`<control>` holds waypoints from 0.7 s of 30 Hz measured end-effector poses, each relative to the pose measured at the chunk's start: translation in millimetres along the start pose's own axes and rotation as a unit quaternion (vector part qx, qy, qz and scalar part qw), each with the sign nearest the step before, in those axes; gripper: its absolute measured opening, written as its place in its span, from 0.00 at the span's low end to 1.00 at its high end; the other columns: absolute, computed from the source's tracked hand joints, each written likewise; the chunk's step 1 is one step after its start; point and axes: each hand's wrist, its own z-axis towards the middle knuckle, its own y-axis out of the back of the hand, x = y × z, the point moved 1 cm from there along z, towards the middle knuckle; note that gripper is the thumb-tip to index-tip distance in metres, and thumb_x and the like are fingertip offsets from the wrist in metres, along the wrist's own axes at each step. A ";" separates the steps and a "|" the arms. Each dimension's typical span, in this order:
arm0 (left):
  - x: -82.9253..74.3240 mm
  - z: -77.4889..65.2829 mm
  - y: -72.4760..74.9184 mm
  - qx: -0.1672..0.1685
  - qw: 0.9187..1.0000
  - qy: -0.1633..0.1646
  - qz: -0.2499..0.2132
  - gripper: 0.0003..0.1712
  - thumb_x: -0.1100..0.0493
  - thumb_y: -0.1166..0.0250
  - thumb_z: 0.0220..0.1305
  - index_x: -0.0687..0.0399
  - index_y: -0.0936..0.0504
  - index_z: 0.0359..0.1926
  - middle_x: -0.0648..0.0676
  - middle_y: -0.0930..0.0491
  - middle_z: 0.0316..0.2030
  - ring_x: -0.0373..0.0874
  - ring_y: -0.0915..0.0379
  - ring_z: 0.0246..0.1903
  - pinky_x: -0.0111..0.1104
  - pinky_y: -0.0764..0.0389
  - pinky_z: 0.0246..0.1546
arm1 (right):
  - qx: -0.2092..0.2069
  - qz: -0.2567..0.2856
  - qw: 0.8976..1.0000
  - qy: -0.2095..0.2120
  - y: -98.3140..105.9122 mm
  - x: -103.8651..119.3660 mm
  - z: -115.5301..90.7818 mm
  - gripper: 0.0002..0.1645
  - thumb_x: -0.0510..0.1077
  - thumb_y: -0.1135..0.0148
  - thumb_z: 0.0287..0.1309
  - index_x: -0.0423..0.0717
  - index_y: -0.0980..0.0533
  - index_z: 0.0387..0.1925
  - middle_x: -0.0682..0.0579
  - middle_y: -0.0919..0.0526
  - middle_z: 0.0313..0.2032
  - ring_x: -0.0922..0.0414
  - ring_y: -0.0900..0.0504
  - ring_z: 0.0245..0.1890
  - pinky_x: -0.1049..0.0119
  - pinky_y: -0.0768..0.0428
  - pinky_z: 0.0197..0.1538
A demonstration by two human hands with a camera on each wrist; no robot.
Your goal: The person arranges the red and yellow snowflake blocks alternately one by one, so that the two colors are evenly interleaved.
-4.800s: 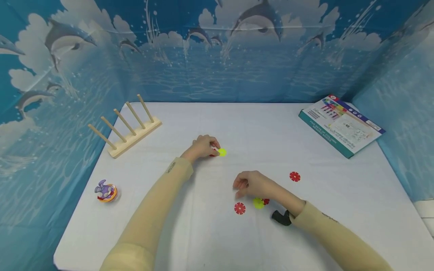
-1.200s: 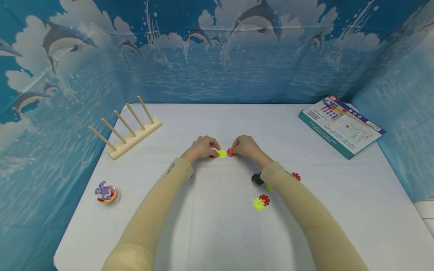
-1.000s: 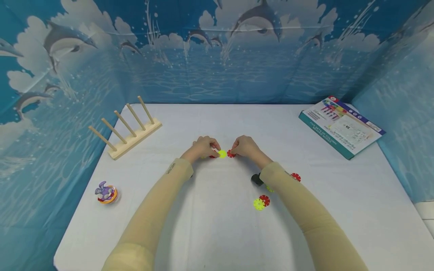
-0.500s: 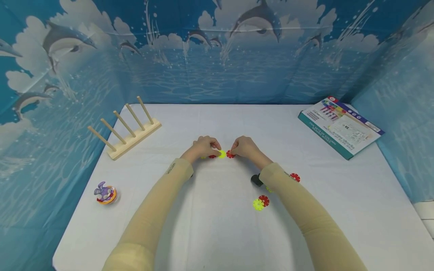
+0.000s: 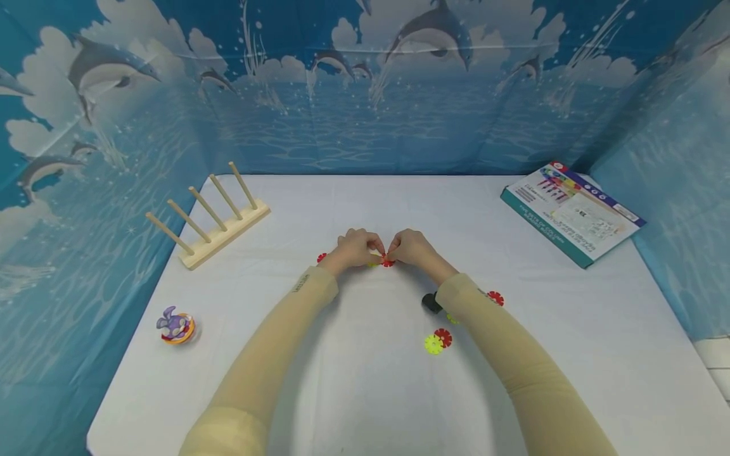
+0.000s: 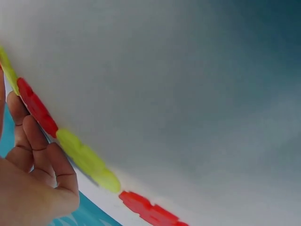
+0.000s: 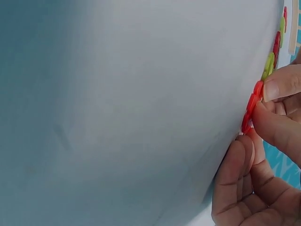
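In the head view both hands meet at mid-table over a row of alternating red and yellow notched plastic discs. My right hand (image 5: 415, 248) pinches the red disc (image 7: 251, 107) at the row's right end, with its thumb on the face. My left hand (image 5: 358, 247) comes from the other side, thumb and forefinger pinching the same disc's left edge. A yellow disc (image 7: 268, 66) adjoins it, partly covered by the left thumb. Farther along, in the left wrist view, lie a red disc (image 6: 37, 108), a yellow disc (image 6: 88, 162) and a red end disc (image 6: 150, 207).
Nearer me lie an overlapping yellow disc (image 5: 433, 344) and red disc (image 5: 443, 337). Another yellow disc (image 5: 452, 318) and red disc (image 5: 496, 297) are by the right sleeve. A wooden peg stand (image 5: 225, 235), purple toy (image 5: 175, 325) and printed box (image 5: 575, 212) sit around the table.
The right hand earlier brought a red disc from the nearer table to the row's right end. In the last half second the left hand slid right to that disc, uncovering the leftmost red one.
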 end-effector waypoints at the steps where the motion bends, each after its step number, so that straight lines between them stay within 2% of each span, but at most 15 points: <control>1: -0.3 0.4 -0.5 0.000 1.000 0.003 0.001 0.10 0.52 0.28 0.58 0.45 0.14 0.41 0.50 0.20 0.43 0.49 0.35 0.49 0.45 0.39 0.49 | 0.001 0.001 1.000 0.002 0.2 -0.2 -0.2 0.08 0.44 0.32 0.57 0.43 0.20 0.30 0.51 0.20 0.29 0.57 0.28 0.31 0.68 0.30 0.33; 6: -2.3 1.0 -1.5 0.000 1.000 0.014 -0.004 0.10 0.53 0.27 0.58 0.45 0.14 0.41 0.50 0.21 0.44 0.49 0.35 0.50 0.46 0.39 0.52 | 0.016 0.008 1.000 0.004 3.1 -1.4 -1.7 0.08 0.45 0.34 0.58 0.43 0.20 0.32 0.51 0.20 0.30 0.57 0.28 0.33 0.68 0.30 0.35; 11: -2.7 0.5 -1.6 0.000 1.000 0.017 -0.007 0.10 0.53 0.28 0.59 0.45 0.14 0.42 0.51 0.21 0.45 0.49 0.35 0.51 0.48 0.39 0.53 | 0.026 0.021 0.999 0.014 8.7 -3.0 -9.9 0.12 0.47 0.36 0.61 0.41 0.19 0.39 0.49 0.18 0.33 0.57 0.25 0.33 0.67 0.28 0.36; 15: -2.9 0.8 -2.3 -0.001 1.000 0.019 -0.006 0.11 0.53 0.28 0.58 0.46 0.13 0.42 0.51 0.21 0.45 0.49 0.34 0.52 0.48 0.38 0.54 | 0.021 0.018 0.999 0.036 12.1 -6.9 -24.7 0.14 0.47 0.36 0.61 0.41 0.20 0.44 0.48 0.17 0.36 0.56 0.23 0.34 0.67 0.26 0.37; 21: -2.6 0.4 -2.2 -0.001 0.999 0.029 -0.014 0.11 0.52 0.27 0.58 0.45 0.14 0.43 0.51 0.22 0.46 0.49 0.35 0.52 0.49 0.38 0.57 | 0.015 0.012 0.997 0.074 15.7 -18.9 -57.4 0.13 0.45 0.35 0.61 0.42 0.19 0.43 0.46 0.17 0.38 0.54 0.22 0.38 0.62 0.23 0.44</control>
